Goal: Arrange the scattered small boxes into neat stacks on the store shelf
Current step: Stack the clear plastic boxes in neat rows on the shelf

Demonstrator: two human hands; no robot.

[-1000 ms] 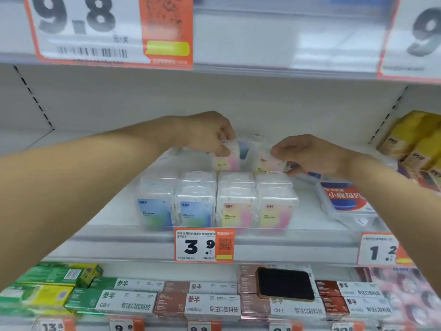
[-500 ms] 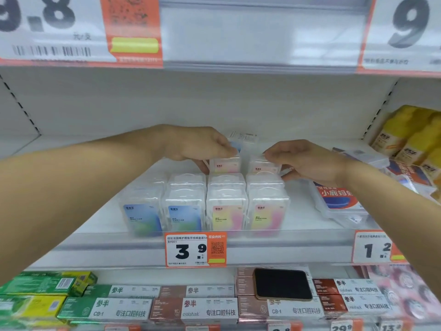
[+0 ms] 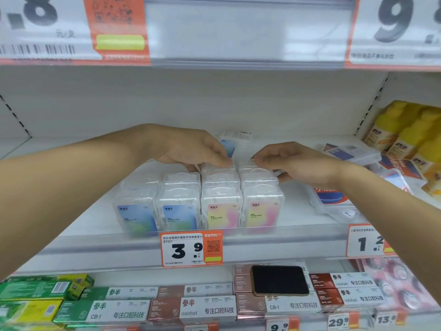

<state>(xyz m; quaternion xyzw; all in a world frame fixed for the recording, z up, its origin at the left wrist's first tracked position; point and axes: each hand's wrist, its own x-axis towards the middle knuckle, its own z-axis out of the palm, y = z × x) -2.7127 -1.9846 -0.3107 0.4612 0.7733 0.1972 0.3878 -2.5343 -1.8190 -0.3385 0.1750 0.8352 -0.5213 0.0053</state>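
Observation:
Small clear plastic boxes stand in four columns on the white shelf (image 3: pixel 78 223): two blue-labelled boxes (image 3: pixel 180 209) on the left and two pink-yellow boxes (image 3: pixel 222 211) on the right. My left hand (image 3: pixel 188 149) pinches the top of a rear box (image 3: pixel 219 169) in the third column, thumb underneath. My right hand (image 3: pixel 298 163) grips the rear box (image 3: pixel 255 169) of the fourth column the same way. Both rear boxes stand upright right behind the rows; their labels are hidden. One more blue box (image 3: pixel 232 142) stands tilted farther back, between my hands.
Flat clear cases with red-blue labels (image 3: pixel 334 199) lie loosely at the right, with yellow packs (image 3: pixel 405 134) beyond. A 3.9 price tag (image 3: pixel 191 249) hangs on the shelf lip. On the lower shelf a black phone (image 3: pixel 280 279) rests on toothpaste cartons (image 3: pixel 191 306).
Both hands have lowered their pink-yellow boxes from above the rows down behind the third and fourth columns. The camera has dipped slightly and come closer.

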